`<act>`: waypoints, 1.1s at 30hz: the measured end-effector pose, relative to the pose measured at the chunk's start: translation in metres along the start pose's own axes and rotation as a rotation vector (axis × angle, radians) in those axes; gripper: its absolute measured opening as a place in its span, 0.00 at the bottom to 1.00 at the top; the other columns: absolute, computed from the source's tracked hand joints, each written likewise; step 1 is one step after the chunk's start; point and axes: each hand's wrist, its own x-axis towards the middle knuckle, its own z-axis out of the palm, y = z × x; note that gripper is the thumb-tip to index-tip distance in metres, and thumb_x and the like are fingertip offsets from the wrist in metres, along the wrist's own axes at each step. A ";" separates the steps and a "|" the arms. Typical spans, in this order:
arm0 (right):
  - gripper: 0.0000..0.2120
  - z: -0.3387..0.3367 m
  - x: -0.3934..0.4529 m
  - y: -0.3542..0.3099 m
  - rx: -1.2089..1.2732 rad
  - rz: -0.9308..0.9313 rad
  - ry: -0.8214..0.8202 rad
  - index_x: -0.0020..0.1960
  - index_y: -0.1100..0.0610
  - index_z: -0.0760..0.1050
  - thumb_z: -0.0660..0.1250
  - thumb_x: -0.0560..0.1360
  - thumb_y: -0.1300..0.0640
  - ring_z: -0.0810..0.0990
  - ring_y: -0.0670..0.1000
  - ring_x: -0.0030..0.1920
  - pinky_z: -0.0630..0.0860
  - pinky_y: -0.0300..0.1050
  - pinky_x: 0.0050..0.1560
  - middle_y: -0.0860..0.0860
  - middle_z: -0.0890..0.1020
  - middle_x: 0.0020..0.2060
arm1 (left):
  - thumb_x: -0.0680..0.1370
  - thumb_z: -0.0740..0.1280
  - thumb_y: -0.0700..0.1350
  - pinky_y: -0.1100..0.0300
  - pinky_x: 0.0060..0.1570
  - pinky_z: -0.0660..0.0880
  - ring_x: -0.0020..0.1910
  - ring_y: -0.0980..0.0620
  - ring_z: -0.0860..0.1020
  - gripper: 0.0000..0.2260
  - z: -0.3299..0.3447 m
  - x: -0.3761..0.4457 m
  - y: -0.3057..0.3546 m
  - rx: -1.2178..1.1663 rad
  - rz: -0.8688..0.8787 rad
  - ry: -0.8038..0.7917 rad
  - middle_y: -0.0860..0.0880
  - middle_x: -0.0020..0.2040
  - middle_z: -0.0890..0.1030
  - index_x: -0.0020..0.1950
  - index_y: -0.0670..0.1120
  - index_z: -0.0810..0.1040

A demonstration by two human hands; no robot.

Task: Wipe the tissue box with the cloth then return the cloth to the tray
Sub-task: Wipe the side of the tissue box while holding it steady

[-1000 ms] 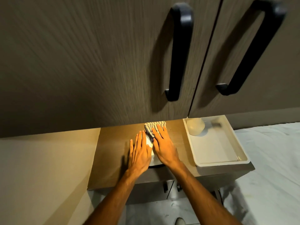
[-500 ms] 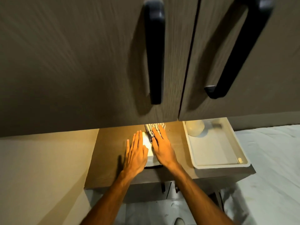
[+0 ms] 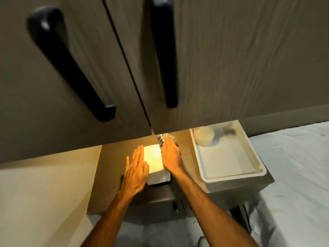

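A white tissue box stands on the wooden nightstand, brightly lit from above. My left hand lies flat against the box's left side, fingers straight and together. My right hand presses a striped cloth down at the box's far right edge; only the cloth's far end shows past my fingertips. The white tray sits to the right of the box on the same nightstand.
A pale round object rests in the tray's far left corner. Wardrobe doors with long black handles hang close above the nightstand. A white bed sheet lies to the right, a beige wall panel to the left.
The view has swung so the doors and handles shifted left. My hands have spread apart, uncovering the box's top. My right hand with the cloth moved to the box's right edge.
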 end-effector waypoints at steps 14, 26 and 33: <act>0.23 0.011 -0.066 0.080 0.347 0.310 -0.179 0.80 0.45 0.62 0.54 0.86 0.47 0.73 0.53 0.73 0.73 0.47 0.68 0.51 0.72 0.76 | 0.83 0.44 0.55 0.43 0.84 0.45 0.85 0.47 0.51 0.30 0.008 0.035 0.035 0.144 0.018 0.055 0.46 0.85 0.57 0.84 0.47 0.53; 0.23 0.007 -0.018 0.056 0.351 0.314 -0.205 0.80 0.49 0.61 0.51 0.87 0.47 0.76 0.56 0.69 0.74 0.44 0.61 0.58 0.75 0.71 | 0.83 0.45 0.55 0.44 0.84 0.45 0.85 0.47 0.51 0.30 0.015 0.040 0.028 0.112 0.010 0.077 0.46 0.85 0.58 0.83 0.45 0.55; 0.22 0.007 -0.061 0.046 0.404 0.227 -0.197 0.79 0.41 0.61 0.53 0.86 0.45 0.77 0.45 0.61 0.78 0.38 0.55 0.50 0.75 0.73 | 0.82 0.41 0.58 0.44 0.84 0.44 0.85 0.47 0.52 0.31 0.015 0.039 0.027 0.140 0.018 0.068 0.46 0.85 0.58 0.84 0.46 0.54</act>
